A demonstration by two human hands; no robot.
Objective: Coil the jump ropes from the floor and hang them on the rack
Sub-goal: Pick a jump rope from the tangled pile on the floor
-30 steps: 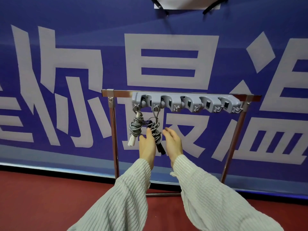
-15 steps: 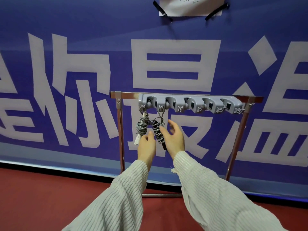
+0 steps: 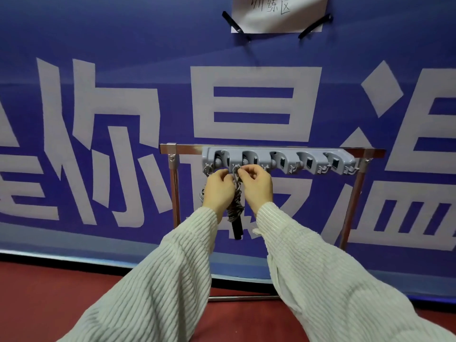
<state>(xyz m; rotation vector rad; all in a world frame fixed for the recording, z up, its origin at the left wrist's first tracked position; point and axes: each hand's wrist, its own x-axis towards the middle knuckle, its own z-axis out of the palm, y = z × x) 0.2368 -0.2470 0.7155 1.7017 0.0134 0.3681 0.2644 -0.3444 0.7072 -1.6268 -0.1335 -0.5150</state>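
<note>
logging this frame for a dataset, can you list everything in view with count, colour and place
holder strip: 1, grey, five clips, on the rack's top bar
rack: 1, chrome, against the banner
coiled jump rope: 1, grey with black handle, hanging between the hands
second coiled rope: 1, grey, mostly hidden behind left hand
banner: 1, blue with pale characters, behind
paper sign: 1, white, taped at top
floor: red
hands: left, right, at the hooks; sleeves cream ribbed

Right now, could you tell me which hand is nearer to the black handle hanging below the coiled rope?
Left, narrowly. The left hand is up and left of the black handle, its wrist beside the coil; the right hand is up and right, slightly farther off.
</note>
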